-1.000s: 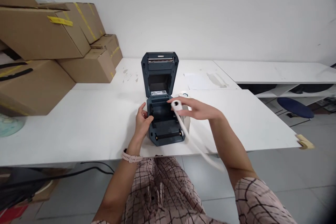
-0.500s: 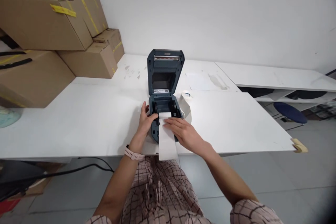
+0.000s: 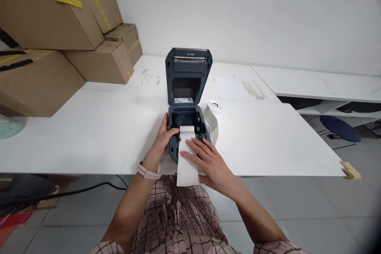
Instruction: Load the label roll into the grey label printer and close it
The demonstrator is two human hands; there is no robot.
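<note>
A dark blue-grey label printer (image 3: 175,109) stands near the table's front edge with its lid (image 3: 186,73) raised. From its inside a white strip of label paper (image 3: 187,172) runs toward me and hangs over the table edge. My left hand (image 3: 162,139) grips the printer's left side, thumb over the rim and fingers along the outer wall. Palm down, my right hand (image 3: 210,164) lies on the strip with its fingers spread. The fingertips touch the paper at the printer's front. Beside the printer, to the right, sits a paper roll (image 3: 213,106) with a loose trailing strip.
Cardboard boxes (image 3: 50,12) are stacked on the left of the white table (image 3: 253,135). A sheet of paper (image 3: 228,89) lies behind the roll. At the front right corner is a yellowish pad (image 3: 351,170). A blue stool (image 3: 340,128) stands beyond it.
My right hand has slid toward me along the strip, its fingers spreading wider. The strip's end hangs slightly lower. My left hand keeps its hold on the printer.
</note>
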